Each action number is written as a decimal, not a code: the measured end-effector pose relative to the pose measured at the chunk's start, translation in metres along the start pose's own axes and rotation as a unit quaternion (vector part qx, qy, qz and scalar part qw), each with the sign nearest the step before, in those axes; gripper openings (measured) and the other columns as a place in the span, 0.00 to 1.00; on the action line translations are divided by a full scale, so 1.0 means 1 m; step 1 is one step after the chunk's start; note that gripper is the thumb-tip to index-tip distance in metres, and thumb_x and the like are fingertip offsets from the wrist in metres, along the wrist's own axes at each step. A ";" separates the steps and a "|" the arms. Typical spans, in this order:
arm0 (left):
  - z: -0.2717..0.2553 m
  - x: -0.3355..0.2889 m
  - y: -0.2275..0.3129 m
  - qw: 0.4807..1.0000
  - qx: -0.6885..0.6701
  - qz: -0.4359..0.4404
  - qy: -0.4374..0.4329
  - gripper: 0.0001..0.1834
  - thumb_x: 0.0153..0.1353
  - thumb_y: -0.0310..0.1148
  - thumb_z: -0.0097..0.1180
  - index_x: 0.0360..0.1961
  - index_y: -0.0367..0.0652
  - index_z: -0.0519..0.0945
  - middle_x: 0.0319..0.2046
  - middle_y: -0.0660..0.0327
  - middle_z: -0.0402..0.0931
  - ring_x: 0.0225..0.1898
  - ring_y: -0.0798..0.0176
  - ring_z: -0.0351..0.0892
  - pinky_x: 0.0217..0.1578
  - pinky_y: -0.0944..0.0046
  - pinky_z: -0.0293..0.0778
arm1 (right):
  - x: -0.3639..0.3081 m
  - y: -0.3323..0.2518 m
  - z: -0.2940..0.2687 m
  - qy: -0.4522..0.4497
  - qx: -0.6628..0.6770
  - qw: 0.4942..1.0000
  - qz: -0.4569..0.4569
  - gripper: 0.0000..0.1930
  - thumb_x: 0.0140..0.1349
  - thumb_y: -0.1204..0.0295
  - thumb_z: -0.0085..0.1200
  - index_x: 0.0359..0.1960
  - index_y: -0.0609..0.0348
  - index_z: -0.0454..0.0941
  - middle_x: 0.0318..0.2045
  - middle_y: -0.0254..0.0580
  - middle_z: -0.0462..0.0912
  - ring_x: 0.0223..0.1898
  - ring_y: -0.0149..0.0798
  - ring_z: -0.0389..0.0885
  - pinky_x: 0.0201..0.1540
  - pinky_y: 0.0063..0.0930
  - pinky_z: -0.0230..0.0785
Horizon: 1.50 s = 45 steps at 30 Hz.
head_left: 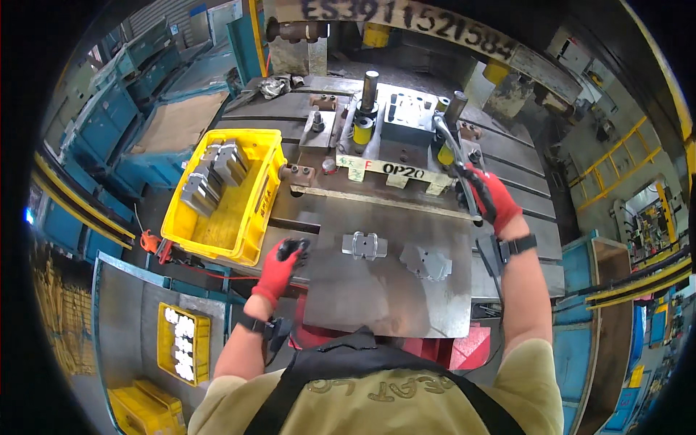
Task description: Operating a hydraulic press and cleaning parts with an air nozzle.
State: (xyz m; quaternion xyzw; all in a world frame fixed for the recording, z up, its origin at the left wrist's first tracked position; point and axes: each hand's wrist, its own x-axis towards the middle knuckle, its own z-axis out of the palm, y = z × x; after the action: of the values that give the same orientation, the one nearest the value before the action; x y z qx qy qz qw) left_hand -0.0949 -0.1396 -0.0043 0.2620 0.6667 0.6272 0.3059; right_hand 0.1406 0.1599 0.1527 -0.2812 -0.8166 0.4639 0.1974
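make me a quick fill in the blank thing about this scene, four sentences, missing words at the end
1. The crate holding stacked metal parts is coloured ____.
2. The left hand wears a black and ____ glove.
3. The right hand grips a long grey tool; from the person's view, the crate lies to its ____.
4. A dark band is strapped around each ____.

Missing words: yellow; red; left; wrist

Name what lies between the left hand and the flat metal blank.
In the head view, a ridged metal piece lies on the steel plate between the left hand and the flat metal blank.
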 end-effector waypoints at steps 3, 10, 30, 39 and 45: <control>-0.024 -0.022 0.003 0.993 -0.081 -0.079 0.034 0.11 0.48 0.27 0.48 0.35 0.36 0.70 0.32 0.63 0.70 0.34 0.71 0.68 0.36 0.73 0.63 | 0.038 0.008 -0.005 -0.012 -0.105 0.992 -0.071 0.12 0.55 0.64 0.37 0.32 0.58 0.69 0.17 0.39 0.71 0.18 0.33 0.67 0.23 0.24 0.59; -0.060 -0.060 -0.035 0.977 -0.076 -0.200 -0.021 0.09 0.51 0.33 0.46 0.30 0.38 0.72 0.26 0.63 0.72 0.28 0.71 0.70 0.29 0.74 0.66 | 0.094 0.063 -0.018 -0.093 0.053 0.992 -0.066 0.11 0.55 0.65 0.40 0.35 0.58 0.68 0.24 0.29 0.71 0.24 0.21 0.68 0.26 0.13 0.60; -0.054 -0.067 -0.064 0.973 -0.019 -0.229 0.034 0.11 0.49 0.33 0.48 0.32 0.38 0.69 0.25 0.58 0.71 0.24 0.64 0.72 0.25 0.68 0.70 | 0.015 0.011 0.005 0.088 0.122 0.988 -0.041 0.08 0.52 0.66 0.43 0.28 0.57 0.68 0.17 0.30 0.68 0.16 0.25 0.63 0.18 0.19 0.55; -0.045 -0.110 -0.070 0.903 0.244 -0.337 -0.107 0.23 0.50 0.50 0.40 0.38 0.41 0.70 0.30 0.59 0.71 0.28 0.65 0.70 0.30 0.66 0.66 | -0.204 0.087 -0.017 0.340 0.262 0.867 0.254 0.09 0.54 0.64 0.40 0.21 0.53 0.64 0.14 0.29 0.64 0.14 0.24 0.61 0.15 0.19 0.54; -0.034 -0.111 -0.083 0.915 0.153 -0.324 -0.183 0.22 0.53 0.47 0.36 0.44 0.44 0.65 0.42 0.57 0.65 0.43 0.64 0.64 0.43 0.68 0.58 | -0.336 0.198 0.054 0.417 0.271 0.745 0.445 0.13 0.48 0.60 0.46 0.20 0.58 0.69 0.12 0.33 0.67 0.12 0.29 0.64 0.13 0.24 0.55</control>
State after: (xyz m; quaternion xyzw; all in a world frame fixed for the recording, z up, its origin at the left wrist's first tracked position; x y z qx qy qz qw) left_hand -0.0423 -0.2499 -0.0772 0.1849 0.7352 0.3251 0.5653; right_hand 0.4207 -0.0093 -0.0669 -0.7126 -0.2747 0.5375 0.3575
